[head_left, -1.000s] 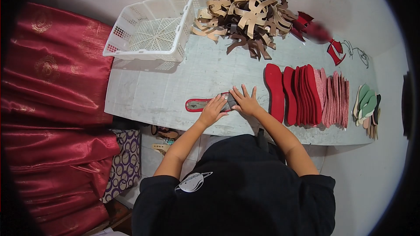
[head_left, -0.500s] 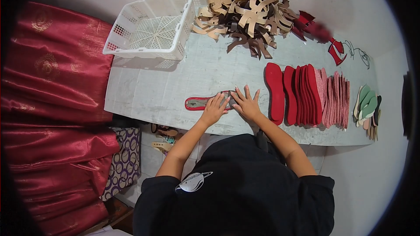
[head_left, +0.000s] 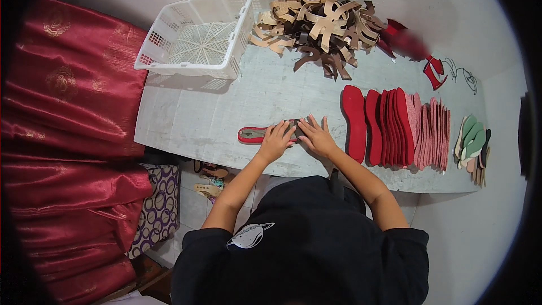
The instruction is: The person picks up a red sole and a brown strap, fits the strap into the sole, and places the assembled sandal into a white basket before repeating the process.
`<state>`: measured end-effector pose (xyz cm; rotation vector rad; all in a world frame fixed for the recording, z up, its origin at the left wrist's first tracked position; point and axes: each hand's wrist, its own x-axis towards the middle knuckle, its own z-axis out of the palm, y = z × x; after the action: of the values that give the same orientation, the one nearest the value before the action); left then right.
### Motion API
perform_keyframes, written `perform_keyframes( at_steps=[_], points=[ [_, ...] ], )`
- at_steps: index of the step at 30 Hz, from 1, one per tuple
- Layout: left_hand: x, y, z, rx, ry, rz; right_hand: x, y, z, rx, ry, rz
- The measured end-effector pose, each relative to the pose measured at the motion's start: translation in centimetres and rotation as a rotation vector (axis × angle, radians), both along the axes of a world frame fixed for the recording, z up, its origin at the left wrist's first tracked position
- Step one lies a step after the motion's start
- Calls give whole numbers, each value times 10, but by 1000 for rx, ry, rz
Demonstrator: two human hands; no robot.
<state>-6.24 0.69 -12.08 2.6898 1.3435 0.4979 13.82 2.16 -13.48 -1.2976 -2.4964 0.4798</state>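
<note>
A red-edged shoe sole (head_left: 248, 134) with a grey middle lies flat on the table, its long side running left to right. My left hand (head_left: 275, 141) rests on the middle of it, fingers spread and pointing away from me. Beside it, my right hand (head_left: 318, 137) lies over the sole's right end, fingers extended and slightly apart, near a dark piece there. The two hands nearly touch and hide much of the sole's right half. Right of my hands, red soles (head_left: 354, 124) stand in a row, with pink textured ones (head_left: 433, 135) behind.
A white plastic basket (head_left: 226, 69) sits at the back left of the grey table (head_left: 192, 113). Beside it are heaped beige and brown strap pieces (head_left: 327, 25). Red straps (head_left: 434, 72) and thin cord (head_left: 464, 76) lie at the back right, green insoles (head_left: 474, 138) at the right edge.
My right hand has shifted slightly left, its fingers less widely spread. My left hand has stayed nearly in place on the sole. The view has moved a little.
</note>
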Motion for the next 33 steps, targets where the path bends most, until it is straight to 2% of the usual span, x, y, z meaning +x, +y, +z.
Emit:
perform_keyframes(
  at_steps=[4,10,20,24,29,33],
  points=[
    [3,1,10,-72,-16,43,1,0,12,11,87,45],
    [3,4,17,-159,-52,62,-7,8,9,108,14,-24],
    [5,2,22,-167,-217,59,-7,8,4,146,68,-31],
    [4,8,2,-120,-242,61,-8,6,7,99,32,-49],
    [7,11,4,-48,-251,103,-10,7,9,30,57,-68],
    [5,9,17,-92,-328,136,-8,9,23,-96,220,-50]
  ],
)
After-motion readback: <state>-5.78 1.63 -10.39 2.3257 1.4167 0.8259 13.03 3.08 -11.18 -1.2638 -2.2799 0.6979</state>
